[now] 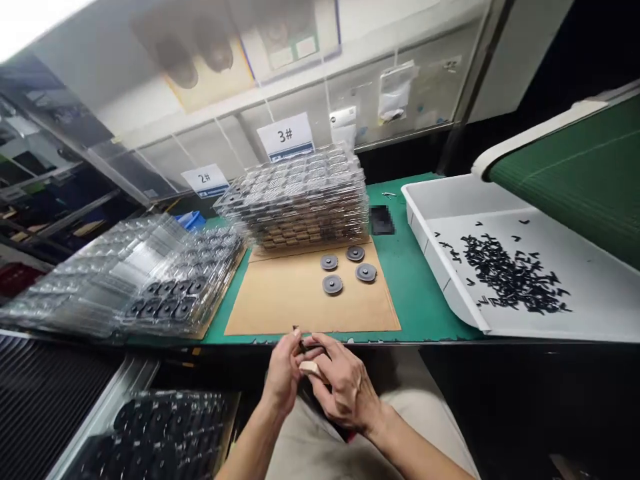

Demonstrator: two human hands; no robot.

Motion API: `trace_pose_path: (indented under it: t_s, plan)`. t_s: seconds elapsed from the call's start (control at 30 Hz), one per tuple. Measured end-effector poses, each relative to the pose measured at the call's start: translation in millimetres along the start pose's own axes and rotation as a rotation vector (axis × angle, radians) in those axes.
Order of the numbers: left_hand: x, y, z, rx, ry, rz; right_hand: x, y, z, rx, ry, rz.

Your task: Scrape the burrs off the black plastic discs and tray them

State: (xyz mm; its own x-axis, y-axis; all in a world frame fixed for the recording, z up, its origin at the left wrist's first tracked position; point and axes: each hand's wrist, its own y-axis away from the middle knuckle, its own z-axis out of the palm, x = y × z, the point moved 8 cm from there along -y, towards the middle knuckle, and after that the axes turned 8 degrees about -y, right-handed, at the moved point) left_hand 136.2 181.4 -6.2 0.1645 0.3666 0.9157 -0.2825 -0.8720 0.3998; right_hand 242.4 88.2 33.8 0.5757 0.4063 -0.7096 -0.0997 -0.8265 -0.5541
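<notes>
at lower centre of the frame my left hand (285, 373) pinches narrowly on a small dark part (302, 345) and my right hand (347, 385) closes on a pale block (311, 369), with four grey discs (333, 285) out on brown card (280, 303) and many black pieces (510, 277) left in the white tray (590, 327) at right.

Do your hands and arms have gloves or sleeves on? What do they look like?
No gloves: the left hand and right hand are bare, and no ring or watch shows. The forearms are bare too, with no sleeves, cables or markings in view. Beige trousers show beneath them.
</notes>
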Motion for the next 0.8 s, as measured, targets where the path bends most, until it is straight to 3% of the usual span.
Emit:
trace_pose_path:
  t_s: [0.1,0.17,0.23,0.4,0.63,0.73,0.8]
  plan:
    - [-33,45,6,0.0,0.237,-0.11,-18,14,7,-0.028,-0.114,-0.061]
    - [-48,65,7,-0.035,0.385,-0.217,-15,19,10,-0.042,-0.262,0.059]
    - [-53,78,1,-0.083,0.451,-0.276,-4,22,13,-0.064,-0.398,0.273]
    - [-35,94,-35,-0.164,0.373,-0.048,7,19,21,-0.167,-0.593,0.628]
    - [-25,110,-52,-0.309,0.296,0.141,-30,12,37,-0.393,-0.977,0.862]
    - [-22,112,-56,-0.29,0.292,0.143,-39,9,39,-0.423,-1.024,0.886]
    - [-19,111,-64,-0.193,0.324,0.154,-40,1,31,-0.382,-0.831,0.778]
